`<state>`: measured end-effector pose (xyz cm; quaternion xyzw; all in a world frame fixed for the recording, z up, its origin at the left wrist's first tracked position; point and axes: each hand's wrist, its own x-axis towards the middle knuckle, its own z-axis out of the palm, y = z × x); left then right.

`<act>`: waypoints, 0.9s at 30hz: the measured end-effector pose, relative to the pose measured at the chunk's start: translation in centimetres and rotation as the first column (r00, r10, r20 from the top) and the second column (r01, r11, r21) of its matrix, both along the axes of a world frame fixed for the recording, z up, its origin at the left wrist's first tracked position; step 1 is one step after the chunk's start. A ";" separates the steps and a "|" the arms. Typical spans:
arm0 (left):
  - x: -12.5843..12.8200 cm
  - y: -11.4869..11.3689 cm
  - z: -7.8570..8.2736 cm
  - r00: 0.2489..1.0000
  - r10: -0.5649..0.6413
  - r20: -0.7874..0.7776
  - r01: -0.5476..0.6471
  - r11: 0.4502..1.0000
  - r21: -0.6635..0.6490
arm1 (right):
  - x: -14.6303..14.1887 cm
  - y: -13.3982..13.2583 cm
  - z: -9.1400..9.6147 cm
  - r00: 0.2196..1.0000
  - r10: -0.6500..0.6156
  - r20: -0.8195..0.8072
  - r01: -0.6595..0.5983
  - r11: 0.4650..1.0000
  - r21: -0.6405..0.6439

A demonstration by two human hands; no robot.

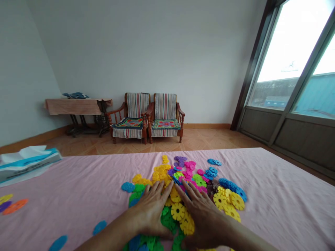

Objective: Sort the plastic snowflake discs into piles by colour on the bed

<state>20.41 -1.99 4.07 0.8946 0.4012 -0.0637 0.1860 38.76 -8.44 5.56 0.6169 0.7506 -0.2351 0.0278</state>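
A heap of flat, notched plastic discs in several colours spreads over the pink cloth, and both my hands lie on it. My left hand (154,209) rests palm down with its fingers apart, over yellow discs (160,172) and green discs (167,220). My right hand (200,212) is also flat with fingers spread, its fingertips by pink discs (189,169) and blue discs (210,173). Between the two hands sits a yellow notched disc (178,211). Right of my right hand lie more yellow discs (237,201). What is under the palms is hidden.
The pink tablecloth (282,195) covers the table. A tissue pack (28,164) stands at the left edge, near a loose orange disc (15,206) and a blue disc (58,243). Beyond the table are two wooden chairs (166,123), a cloth-covered sewing table (75,106) and a window (282,69).
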 end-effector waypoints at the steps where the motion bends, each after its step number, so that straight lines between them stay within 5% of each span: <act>1: 0.0 0.3 0.1 1.000 -0.007 0.007 0.007 1.000 0.022 | 0.2 0.4 -0.1 1.000 -0.011 0.012 0.011 1.000 0.006; 7: 0.2 1.8 0.6 0.994 -0.077 0.076 0.063 0.982 0.180 | 1.3 1.9 -1.6 0.998 -0.017 0.059 0.006 0.985 0.170; 15: 1.6 2.5 -1.8 0.942 -0.091 0.323 0.009 0.969 0.246 | 1.9 3.0 -3.0 1.000 0.019 -0.023 -0.011 0.959 0.284; 21: 2.1 3.2 -2.4 0.836 0.000 0.549 -0.052 0.995 0.081 | 2.0 3.6 -4.0 0.992 -0.058 -0.116 0.103 0.897 0.430; 27: 2.8 3.7 -2.2 0.676 0.259 0.690 -0.117 0.962 -0.247 | 0.6 4.6 -4.0 0.914 -0.072 -0.399 0.259 0.859 0.441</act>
